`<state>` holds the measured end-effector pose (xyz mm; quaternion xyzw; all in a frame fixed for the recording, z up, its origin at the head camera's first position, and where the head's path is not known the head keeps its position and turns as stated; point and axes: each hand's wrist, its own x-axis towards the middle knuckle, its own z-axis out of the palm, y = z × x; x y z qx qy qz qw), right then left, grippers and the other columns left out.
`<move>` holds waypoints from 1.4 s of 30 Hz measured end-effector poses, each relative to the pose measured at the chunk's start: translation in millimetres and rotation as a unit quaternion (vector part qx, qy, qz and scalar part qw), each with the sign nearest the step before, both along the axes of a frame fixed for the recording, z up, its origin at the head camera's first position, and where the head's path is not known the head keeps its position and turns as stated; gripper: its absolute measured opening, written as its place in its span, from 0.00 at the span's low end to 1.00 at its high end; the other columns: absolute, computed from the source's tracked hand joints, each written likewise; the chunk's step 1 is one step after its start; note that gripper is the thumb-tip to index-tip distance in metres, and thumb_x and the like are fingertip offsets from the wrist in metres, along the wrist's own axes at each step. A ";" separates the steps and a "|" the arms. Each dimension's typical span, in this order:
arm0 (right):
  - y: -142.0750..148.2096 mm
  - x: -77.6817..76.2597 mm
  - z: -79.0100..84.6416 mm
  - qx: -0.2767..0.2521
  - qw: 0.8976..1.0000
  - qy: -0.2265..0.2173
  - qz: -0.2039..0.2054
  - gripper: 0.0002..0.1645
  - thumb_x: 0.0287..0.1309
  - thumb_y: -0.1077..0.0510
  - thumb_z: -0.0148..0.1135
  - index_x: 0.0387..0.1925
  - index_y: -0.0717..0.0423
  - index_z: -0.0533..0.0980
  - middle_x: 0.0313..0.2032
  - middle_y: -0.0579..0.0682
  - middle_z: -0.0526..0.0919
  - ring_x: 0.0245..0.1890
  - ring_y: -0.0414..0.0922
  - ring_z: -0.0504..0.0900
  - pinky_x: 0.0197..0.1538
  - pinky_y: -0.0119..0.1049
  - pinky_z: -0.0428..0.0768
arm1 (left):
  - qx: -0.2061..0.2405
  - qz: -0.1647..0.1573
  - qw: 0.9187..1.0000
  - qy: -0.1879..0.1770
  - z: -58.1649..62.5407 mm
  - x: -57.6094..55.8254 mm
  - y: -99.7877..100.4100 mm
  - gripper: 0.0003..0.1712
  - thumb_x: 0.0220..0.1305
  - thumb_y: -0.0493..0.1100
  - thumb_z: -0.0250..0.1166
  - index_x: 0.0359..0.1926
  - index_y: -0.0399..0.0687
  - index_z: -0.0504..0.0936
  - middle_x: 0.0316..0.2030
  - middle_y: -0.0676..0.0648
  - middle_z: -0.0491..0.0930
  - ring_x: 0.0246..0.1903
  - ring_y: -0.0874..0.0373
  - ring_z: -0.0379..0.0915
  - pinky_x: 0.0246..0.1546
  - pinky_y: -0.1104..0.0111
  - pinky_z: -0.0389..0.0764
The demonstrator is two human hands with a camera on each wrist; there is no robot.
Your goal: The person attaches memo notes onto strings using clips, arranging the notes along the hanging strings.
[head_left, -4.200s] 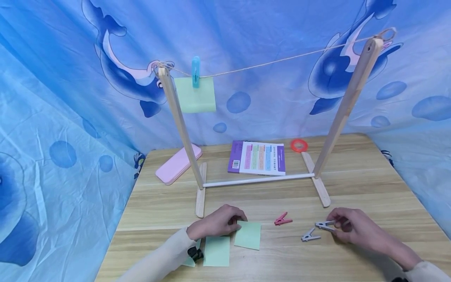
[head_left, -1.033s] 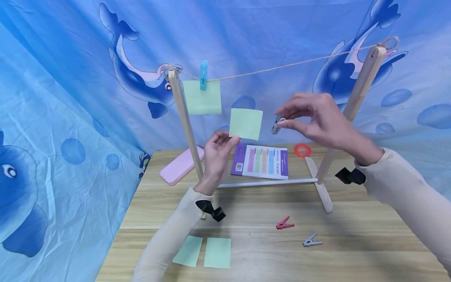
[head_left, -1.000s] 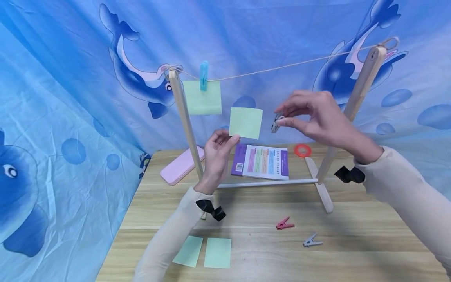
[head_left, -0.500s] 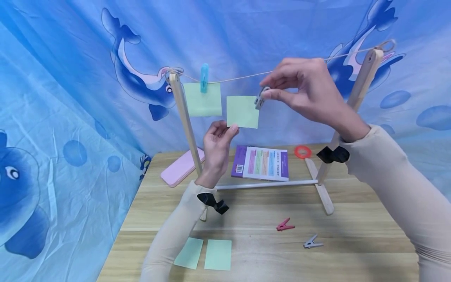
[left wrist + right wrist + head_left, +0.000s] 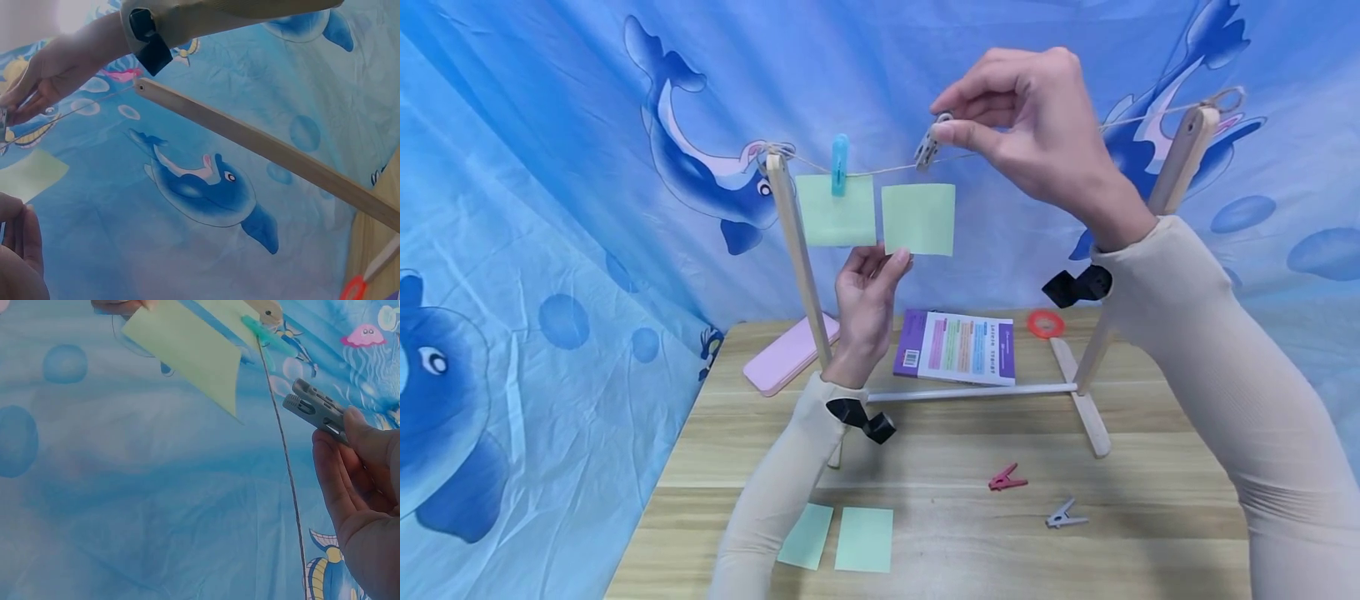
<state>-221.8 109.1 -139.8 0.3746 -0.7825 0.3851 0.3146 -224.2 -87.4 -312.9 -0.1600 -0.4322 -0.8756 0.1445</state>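
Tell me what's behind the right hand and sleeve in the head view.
The string passes behind the right hand, the right post behind the sleeve, with blue curtain farther back. The covered stretches of all three can't be seen.

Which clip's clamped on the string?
The light-blue clip, pinning a green note to the string. The pink clip and one grey clip lie on the table; the other grey clip is in the right hand's grip.

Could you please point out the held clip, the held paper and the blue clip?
Held clip (image 5: 320, 417): right wrist view, its body.
Held paper (image 5: 919, 218): head view, its middle.
Blue clip (image 5: 839, 167): head view, its body.
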 end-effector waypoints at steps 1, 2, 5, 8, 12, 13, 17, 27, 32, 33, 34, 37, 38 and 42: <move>-1.5 -1.2 0.9 0.001 1.000 -0.006 -0.006 0.09 0.64 0.59 0.72 0.44 0.58 0.89 0.41 0.53 0.88 0.36 0.24 0.85 0.49 0.19 0.83 | 0.000 0.001 1.000 0.001 0.9 -0.1 -0.1 0.14 0.67 0.23 0.62 0.42 0.46 0.75 0.37 0.51 0.79 0.40 0.60 0.83 0.53 0.68 0.87; -2.7 -2.2 1.7 0.006 1.000 -0.009 -0.011 0.09 0.64 0.59 0.72 0.44 0.57 0.89 0.41 0.53 0.88 0.36 0.24 0.85 0.48 0.19 0.83 | 0.002 0.001 1.000 0.002 1.7 -0.5 -0.1 0.14 0.67 0.23 0.62 0.43 0.46 0.75 0.37 0.51 0.80 0.40 0.60 0.83 0.53 0.68 0.87; -6.2 -4.3 3.7 0.022 0.999 -0.014 -0.019 0.09 0.66 0.57 0.71 0.44 0.56 0.89 0.41 0.50 0.88 0.36 0.26 0.84 0.48 0.19 0.81 | 0.007 0.002 1.000 0.007 3.3 -1.9 -0.8 0.14 0.68 0.24 0.62 0.47 0.45 0.77 0.40 0.50 0.82 0.41 0.60 0.84 0.53 0.69 0.86; -10.1 -5.2 5.1 0.033 0.999 -0.026 -0.023 0.10 0.67 0.56 0.70 0.45 0.56 0.89 0.41 0.48 0.87 0.36 0.28 0.84 0.48 0.21 0.80 | 0.011 0.003 1.000 0.012 4.0 -3.1 -1.4 0.16 0.68 0.25 0.62 0.51 0.45 0.77 0.43 0.50 0.84 0.42 0.61 0.84 0.53 0.70 0.86; -13.5 -6.2 5.9 0.048 0.998 -0.033 -0.026 0.11 0.69 0.55 0.68 0.46 0.57 0.88 0.41 0.48 0.87 0.36 0.30 0.83 0.46 0.22 0.80 | 0.016 0.002 1.000 0.017 4.6 -4.7 -1.3 0.17 0.69 0.25 0.62 0.53 0.45 0.78 0.44 0.50 0.85 0.42 0.61 0.83 0.52 0.71 0.86; -13.9 -6.5 5.9 0.053 0.998 -0.032 -0.029 0.12 0.70 0.55 0.67 0.46 0.57 0.88 0.41 0.48 0.87 0.36 0.30 0.83 0.47 0.22 0.80 | 0.020 0.001 1.000 0.018 5.1 -5.1 -1.0 0.16 0.69 0.25 0.62 0.52 0.45 0.78 0.43 0.50 0.85 0.42 0.61 0.83 0.52 0.71 0.86; -15.6 -8.4 6.1 0.067 0.996 -0.031 -0.040 0.12 0.70 0.54 0.66 0.47 0.57 0.88 0.42 0.47 0.87 0.37 0.28 0.82 0.50 0.23 0.81 | 0.034 0.000 0.999 0.019 6.7 -6.3 0.6 0.17 0.68 0.24 0.61 0.52 0.45 0.79 0.42 0.51 0.85 0.41 0.61 0.83 0.52 0.71 0.86; -18.5 -9.4 2.0 0.088 0.994 -0.063 -0.022 0.11 0.69 0.56 0.67 0.47 0.56 0.88 0.42 0.48 0.87 0.38 0.33 0.84 0.49 0.26 0.82 | 0.049 -0.007 0.999 0.016 10.5 -5.9 4.8 0.16 0.68 0.23 0.61 0.48 0.46 0.79 0.39 0.51 0.84 0.41 0.60 0.85 0.52 0.69 0.87; -17.5 -8.5 2.8 0.107 0.988 -0.109 -0.014 0.15 0.69 0.54 0.68 0.52 0.56 0.86 0.47 0.53 0.86 0.43 0.42 0.87 0.55 0.36 0.86 | 0.045 -0.003 0.999 0.012 9.6 -7.1 4.8 0.15 0.68 0.23 0.61 0.45 0.47 0.77 0.38 0.52 0.82 0.41 0.61 0.84 0.53 0.69 0.87; -17.2 -8.5 2.8 0.114 0.987 -0.117 -0.014 0.17 0.69 0.53 0.68 0.54 0.55 0.85 0.47 0.53 0.85 0.45 0.43 0.88 0.57 0.39 0.86 | 0.044 -0.003 0.999 0.011 8.9 -7.4 4.7 0.15 0.69 0.23 0.61 0.45 0.47 0.77 0.38 0.52 0.81 0.41 0.61 0.84 0.53 0.69 0.87; -16.9 -8.3 2.9 0.120 0.985 -0.124 -0.015 0.18 0.69 0.51 0.68 0.55 0.55 0.84 0.48 0.53 0.85 0.46 0.45 0.88 0.57 0.41 0.86 | 0.043 -0.003 0.999 0.010 8.1 -7.8 4.7 0.14 0.69 0.23 0.61 0.44 0.47 0.77 0.39 0.52 0.81 0.42 0.60 0.84 0.53 0.69 0.87; -16.5 -7.6 2.1 0.132 0.982 -0.132 -0.014 0.22 0.69 0.49 0.67 0.59 0.54 0.82 0.50 0.53 0.85 0.49 0.46 0.88 0.59 0.44 0.86 | 0.041 -0.004 0.999 0.010 6.1 -8.2 4.1 0.15 0.68 0.24 0.62 0.46 0.48 0.77 0.39 0.52 0.82 0.42 0.61 0.84 0.54 0.69 0.87; -16.4 -7.3 1.9 0.133 0.982 -0.133 -0.014 0.23 0.69 0.48 0.67 0.60 0.54 0.82 0.51 0.53 0.85 0.50 0.46 0.88 0.60 0.45 0.86 | 0.042 -0.005 0.999 0.010 5.6 -8.2 4.0 0.15 0.68 0.24 0.62 0.46 0.48 0.77 0.39 0.52 0.82 0.42 0.61 0.84 0.54 0.69 0.87; -14.7 -6.1 1.8 0.135 0.982 -0.135 -0.010 0.28 0.69 0.46 0.67 0.66 0.52 0.78 0.52 0.53 0.85 0.53 0.46 0.87 0.63 0.46 0.85 | 0.036 -0.003 0.999 0.010 4.4 -7.0 3.3 0.16 0.68 0.24 0.62 0.47 0.48 0.79 0.40 0.52 0.85 0.42 0.61 0.85 0.54 0.69 0.86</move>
